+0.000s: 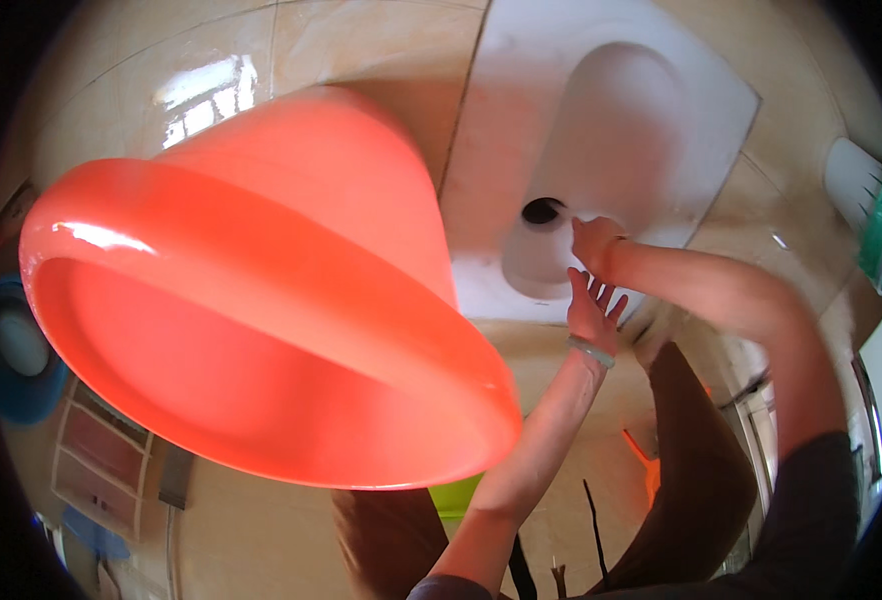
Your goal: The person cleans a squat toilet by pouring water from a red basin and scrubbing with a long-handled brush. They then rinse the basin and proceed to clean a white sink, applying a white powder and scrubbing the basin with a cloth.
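Right hand (595, 245): I am viewing it curled, beside the drain hole (540, 210) of the squat toilet (616, 150); whether it is grasping anything, I cannot tell. Left hand (591, 310): showing released, fingers spread, at the toilet's near edge, wearing a pale bracelet (590, 351). Toilet: lying beneath both hands. Orange tub (291, 270): filling the space left of the toilet. White bin (851, 178): sitting to its right.

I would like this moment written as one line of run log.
left hand: open, at edge of white squat toilet | right hand: near drain hole, grip unclear | orange tub: left of both hands
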Tool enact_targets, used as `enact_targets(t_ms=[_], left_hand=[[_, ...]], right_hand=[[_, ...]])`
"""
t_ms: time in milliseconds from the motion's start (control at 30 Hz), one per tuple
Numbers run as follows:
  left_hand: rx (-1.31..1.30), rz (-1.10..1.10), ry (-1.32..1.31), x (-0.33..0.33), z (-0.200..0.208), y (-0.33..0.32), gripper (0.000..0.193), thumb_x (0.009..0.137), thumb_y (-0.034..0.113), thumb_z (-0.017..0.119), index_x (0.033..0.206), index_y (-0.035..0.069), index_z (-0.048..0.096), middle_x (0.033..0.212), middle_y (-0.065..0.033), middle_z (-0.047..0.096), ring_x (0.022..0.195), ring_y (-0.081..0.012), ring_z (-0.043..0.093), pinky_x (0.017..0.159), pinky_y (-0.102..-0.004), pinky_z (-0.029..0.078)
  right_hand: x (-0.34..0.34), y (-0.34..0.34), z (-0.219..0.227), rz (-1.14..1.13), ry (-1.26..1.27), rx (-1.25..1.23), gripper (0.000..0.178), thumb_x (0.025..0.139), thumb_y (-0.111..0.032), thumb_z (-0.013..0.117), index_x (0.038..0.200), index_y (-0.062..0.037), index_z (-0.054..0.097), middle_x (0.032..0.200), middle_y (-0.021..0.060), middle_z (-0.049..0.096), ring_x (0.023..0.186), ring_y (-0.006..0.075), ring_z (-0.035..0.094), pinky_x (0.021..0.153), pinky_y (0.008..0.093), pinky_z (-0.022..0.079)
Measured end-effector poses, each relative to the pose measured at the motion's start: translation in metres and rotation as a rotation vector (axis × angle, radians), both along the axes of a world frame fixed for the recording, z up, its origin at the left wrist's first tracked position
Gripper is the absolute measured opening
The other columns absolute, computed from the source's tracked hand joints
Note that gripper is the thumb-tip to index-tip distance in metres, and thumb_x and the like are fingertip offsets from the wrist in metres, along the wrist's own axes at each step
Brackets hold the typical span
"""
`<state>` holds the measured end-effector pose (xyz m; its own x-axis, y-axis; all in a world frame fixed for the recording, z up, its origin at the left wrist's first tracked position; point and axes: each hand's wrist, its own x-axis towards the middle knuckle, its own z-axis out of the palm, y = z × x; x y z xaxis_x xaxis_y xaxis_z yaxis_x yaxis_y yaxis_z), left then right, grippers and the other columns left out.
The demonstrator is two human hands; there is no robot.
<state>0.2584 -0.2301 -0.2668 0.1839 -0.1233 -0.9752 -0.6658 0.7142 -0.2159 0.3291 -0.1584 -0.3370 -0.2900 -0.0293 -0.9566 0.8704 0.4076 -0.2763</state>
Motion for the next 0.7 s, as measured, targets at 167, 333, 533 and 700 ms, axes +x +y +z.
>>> enact_targets(t_ms=[167, 333, 533, 700], left_hand=[[0.035, -0.169, 0.047, 0.012, -0.015, -0.001, 0.072, 0.091, 0.052, 0.05, 0.141, 0.006, 0.03, 0.141, -0.0084, 0.038, 0.128, -0.0219, 0.038, 0.101, -0.0399, 0.034], [0.084, -0.364, 0.264, -0.035, -0.002, -0.027, 0.069, 0.091, 0.047, 0.052, 0.142, 0.007, 0.031, 0.142, -0.0077, 0.037, 0.128, -0.0225, 0.038, 0.097, -0.0384, 0.036], [0.253, -0.849, 0.036, -0.009, 0.013, -0.035, 0.069, 0.089, 0.038, 0.058, 0.143, 0.005, 0.029, 0.115, -0.0136, 0.057, 0.096, -0.0214, 0.06, 0.07, -0.0327, 0.05], [0.43, -1.474, -0.095, -0.024, 0.019, 0.01, 0.06, 0.091, 0.021, 0.057, 0.141, 0.002, 0.031, 0.101, -0.0134, 0.062, 0.077, -0.019, 0.063, 0.059, -0.0305, 0.052]], right_hand=[[0.039, -0.088, -0.162, -0.934, -0.222, 0.061, 0.038, 0.078, -0.015, 0.063, 0.114, -0.0019, 0.061, 0.09, 0.0141, 0.065, 0.079, 0.0232, 0.068, 0.048, 0.0328, 0.053], [0.028, -0.099, 0.0, -2.607, 0.113, -0.918, 0.014, 0.09, -0.017, 0.054, 0.08, -0.0117, 0.045, 0.054, -0.0022, 0.038, 0.039, 0.0087, 0.034, 0.036, 0.0257, 0.027], [-0.009, -0.159, 0.133, -3.176, 0.07, -1.217, 0.025, 0.096, -0.031, 0.047, 0.075, -0.0159, 0.047, 0.056, -0.0063, 0.04, 0.04, 0.0043, 0.035, 0.033, 0.0197, 0.025], [-0.045, -0.121, 0.141, -3.394, 0.055, -0.827, 0.019, 0.096, -0.028, 0.046, 0.08, -0.0169, 0.047, 0.054, -0.0064, 0.041, 0.035, 0.0044, 0.032, 0.029, 0.0198, 0.026]])
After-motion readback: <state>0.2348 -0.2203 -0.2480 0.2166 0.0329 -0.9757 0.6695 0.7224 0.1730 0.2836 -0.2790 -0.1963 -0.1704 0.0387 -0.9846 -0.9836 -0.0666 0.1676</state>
